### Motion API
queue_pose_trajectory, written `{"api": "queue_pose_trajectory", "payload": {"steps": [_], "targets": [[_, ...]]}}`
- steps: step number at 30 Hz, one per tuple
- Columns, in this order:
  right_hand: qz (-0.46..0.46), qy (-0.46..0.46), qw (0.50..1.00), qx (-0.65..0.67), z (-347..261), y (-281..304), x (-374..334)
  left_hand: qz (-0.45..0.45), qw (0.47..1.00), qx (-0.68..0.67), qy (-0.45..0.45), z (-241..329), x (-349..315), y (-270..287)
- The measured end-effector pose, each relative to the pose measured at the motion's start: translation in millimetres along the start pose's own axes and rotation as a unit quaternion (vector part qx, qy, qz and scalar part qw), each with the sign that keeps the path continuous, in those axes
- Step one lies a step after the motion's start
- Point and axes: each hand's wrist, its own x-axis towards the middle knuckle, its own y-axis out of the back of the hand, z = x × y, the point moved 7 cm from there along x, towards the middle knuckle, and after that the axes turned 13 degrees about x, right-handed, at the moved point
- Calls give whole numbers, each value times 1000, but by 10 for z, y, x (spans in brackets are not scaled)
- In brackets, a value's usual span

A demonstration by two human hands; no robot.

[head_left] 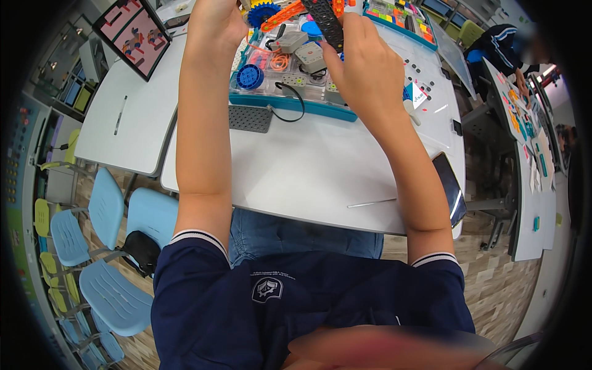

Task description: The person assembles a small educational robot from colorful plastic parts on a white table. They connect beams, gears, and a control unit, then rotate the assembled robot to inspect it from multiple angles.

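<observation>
Both my arms reach over the white table to a building-kit model at the upper edge. My right hand is closed on a black perforated plate, thumb on the near side. Beside the plate are orange perforated beams and a dark blue gear. My left hand is next to the gear; its fingers are mostly cut off by the frame. Below lies a teal-rimmed clear kit tray with grey blocks, a blue wheel and an orange cable coil.
A grey perforated plate and black cable lie by the tray's near edge. A tablet stands at left. A phone and thin rod are near the front edge. Another person works at right; blue chairs stand left.
</observation>
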Motion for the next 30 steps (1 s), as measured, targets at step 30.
{"api": "queue_pose_trajectory", "payload": {"steps": [30], "targets": [[-55,288,954,60,-469,266,1,9,1000,18,-20,252,-213,-17]]}}
